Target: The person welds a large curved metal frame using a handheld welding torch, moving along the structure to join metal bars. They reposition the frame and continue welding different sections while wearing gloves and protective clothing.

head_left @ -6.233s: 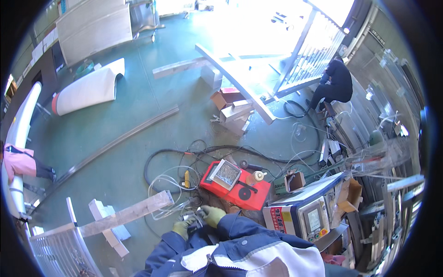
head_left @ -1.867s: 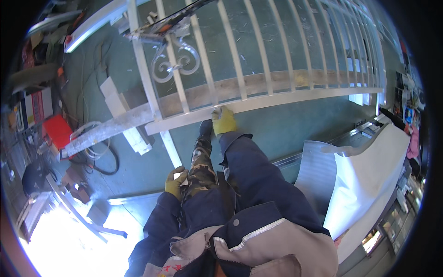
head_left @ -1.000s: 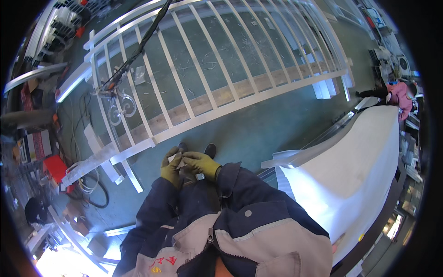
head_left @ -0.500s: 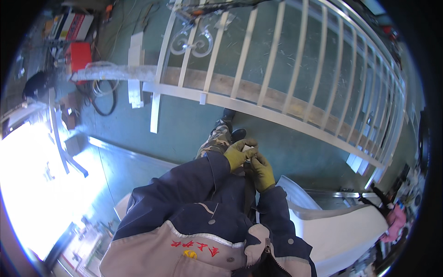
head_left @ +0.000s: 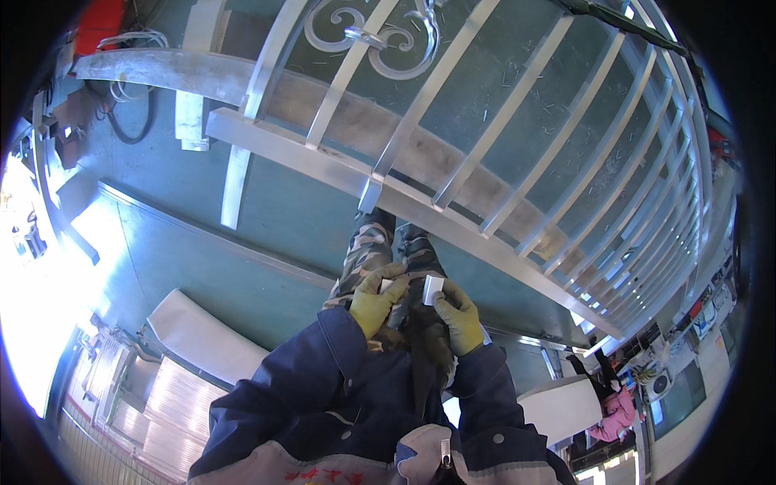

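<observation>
My left hand point(head_left: 373, 302), in a yellow-green work glove, is closed on a small white piece point(head_left: 386, 284), mostly covered by the fingers. Beside it, my right hand point(head_left: 459, 317), gloved alike, pinches a small white rectangular block point(head_left: 432, 289) between thumb and fingers. A short gap separates the two hands, which are over my camouflage trouser legs. Just beyond my legs lies the bottom rail of a silver metal railing point(head_left: 420, 212) with many upright bars. A scroll ornament point(head_left: 380, 39) sits among its bars.
A long metal beam point(head_left: 162, 66) runs beneath the railing. White padded-looking panels point(head_left: 198, 335) stand behind me on both sides. A metal strip point(head_left: 218, 238) lies on the green floor at left. Hoses and a red box point(head_left: 97, 24) are far left. Someone in pink point(head_left: 616, 414) is at right.
My hands, close together before, have drawn apart, and the white block now shows plainly in the right one. The railing appears nearer and larger as my view has shifted.
</observation>
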Available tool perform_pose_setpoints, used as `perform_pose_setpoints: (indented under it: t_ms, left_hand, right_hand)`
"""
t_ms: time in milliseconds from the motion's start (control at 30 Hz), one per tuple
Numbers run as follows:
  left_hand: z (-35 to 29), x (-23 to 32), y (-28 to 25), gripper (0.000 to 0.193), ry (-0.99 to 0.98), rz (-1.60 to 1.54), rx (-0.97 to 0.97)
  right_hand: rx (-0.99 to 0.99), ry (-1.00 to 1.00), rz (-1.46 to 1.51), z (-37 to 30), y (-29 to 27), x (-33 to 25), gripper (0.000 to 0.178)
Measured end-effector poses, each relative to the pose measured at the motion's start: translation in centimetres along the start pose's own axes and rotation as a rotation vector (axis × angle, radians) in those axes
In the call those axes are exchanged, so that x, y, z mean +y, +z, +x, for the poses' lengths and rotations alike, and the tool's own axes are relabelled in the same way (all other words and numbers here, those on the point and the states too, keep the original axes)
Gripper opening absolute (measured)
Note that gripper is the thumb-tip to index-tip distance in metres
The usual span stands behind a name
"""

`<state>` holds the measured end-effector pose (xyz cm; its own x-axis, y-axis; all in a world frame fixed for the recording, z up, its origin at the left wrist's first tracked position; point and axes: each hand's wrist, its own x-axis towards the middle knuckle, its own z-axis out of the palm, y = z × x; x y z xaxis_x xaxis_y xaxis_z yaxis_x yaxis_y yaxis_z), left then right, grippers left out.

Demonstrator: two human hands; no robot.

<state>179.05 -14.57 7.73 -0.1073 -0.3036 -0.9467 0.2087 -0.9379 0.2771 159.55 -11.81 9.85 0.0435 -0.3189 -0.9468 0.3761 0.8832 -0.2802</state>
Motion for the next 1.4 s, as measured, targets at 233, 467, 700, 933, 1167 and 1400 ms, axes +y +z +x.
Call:
perform_pose_setpoints:
  t_ms: [233, 467, 700, 933, 1167, 1400]
  left_hand:
    - [1.2, 0.2, 0.4, 0.037, -0.147, -0.048, 0.034]
    - [1.8, 0.9, 1.2, 0.030, -0.154, -0.115, 0.044]
    - [2.6, 11.4, 1.6, 0.021, 0.209, 0.076, 0.020]
    - [11.1, 23.2, 3.0, 0.054, 0.554, 1.193, 0.334]
    - [15.7, 23.5, 3.5, 0.053, 0.442, 1.225, 0.270]
    - [16.9, 23.0, 2.3, 0.039, 0.425, 1.132, 0.247]
  right_hand:
    - [-0.017, 0.052, -0.112, 2.3, 1.2, -3.1, 0.039]
    - [-0.011, 0.072, -0.206, 3.4, 0.3, -4.0, 0.038]
    - [-0.028, 0.109, -0.033, 3.5, -0.1, -5.0, 0.039]
    - [-0.004, 0.127, -0.013, 4.7, -1.6, -2.7, 0.042]
    - [-0.016, 0.127, 0.056, 4.8, -2.4, -2.3, 0.043]
    - [-0.010, 0.138, 0.109, 4.4, -2.9, -2.9, 0.044]
